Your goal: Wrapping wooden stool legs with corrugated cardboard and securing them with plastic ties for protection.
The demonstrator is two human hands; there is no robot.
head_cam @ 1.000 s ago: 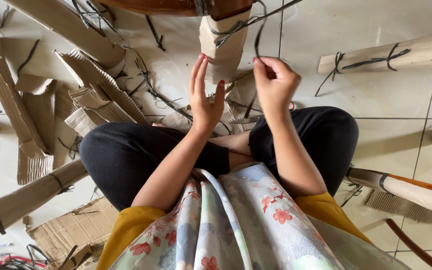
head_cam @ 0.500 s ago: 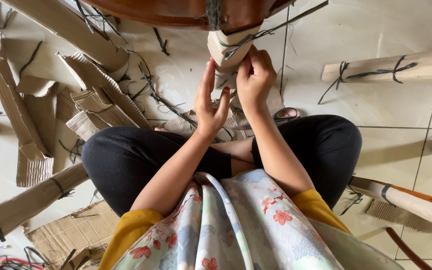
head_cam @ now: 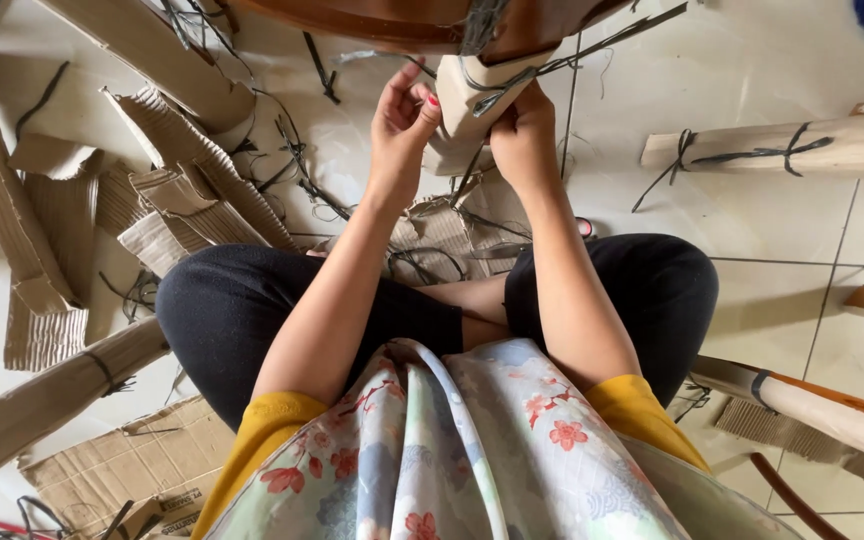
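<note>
At nine o'clock, torn strips of corrugated cardboard (head_cam: pixel 32 230) lie on the tiled floor (head_cam: pixel 752 60), with a flattened cardboard sheet (head_cam: pixel 112 465) at seven o'clock and loose black straps (head_cam: pixel 292 160) strewn among them toward eleven.

The left hand (head_cam: pixel 402 115), just left of twelve o'clock, is raised with its fingers pinched together against the left edge of the cardboard-wrapped furniture leg (head_cam: pixel 472 95); its grip looks closed on the wrapping's edge, though what exactly sits between the fingertips cannot be told. That wrapped leg hangs at twelve o'clock beneath a curved brown wooden piece (head_cam: pixel 392 22) along the top edge, and dark straps cross it.

The right hand (head_cam: pixel 522 135), just right of the leg, is curled shut against the wrapping's right side, gripping it.

Below the hands the person's knees, in black trousers (head_cam: pixel 232 310), spread toward eight and four o'clock.

At two o'clock a wrapped wooden bar (head_cam: pixel 782 150) bound with black straps lies on the floor, well apart from the hands. At four o'clock a partly wrapped wooden leg (head_cam: pixel 822 410) lies slanted.
</note>
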